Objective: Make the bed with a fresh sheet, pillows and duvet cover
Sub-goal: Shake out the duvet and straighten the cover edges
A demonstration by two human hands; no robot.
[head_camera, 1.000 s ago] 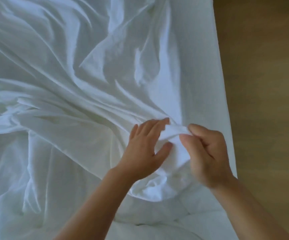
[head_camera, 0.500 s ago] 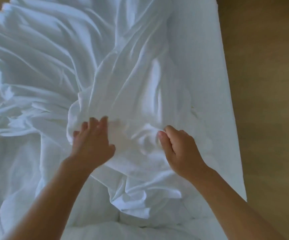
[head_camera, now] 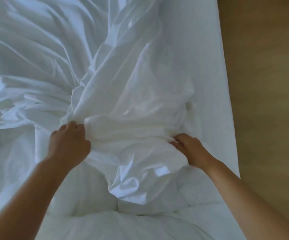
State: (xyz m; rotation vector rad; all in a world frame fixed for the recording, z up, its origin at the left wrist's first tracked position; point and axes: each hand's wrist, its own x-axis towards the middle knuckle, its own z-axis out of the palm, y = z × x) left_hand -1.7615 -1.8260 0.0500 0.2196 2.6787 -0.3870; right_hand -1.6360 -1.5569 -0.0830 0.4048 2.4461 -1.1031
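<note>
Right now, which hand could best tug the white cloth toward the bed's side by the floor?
Probably the right hand: it grips the cloth and sits nearer that bed edge than the left hand, which grips farther in.

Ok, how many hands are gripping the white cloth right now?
2. The left hand grips a bunch of the cloth left of centre. The right hand grips it nearer the right edge of the bed.
</note>
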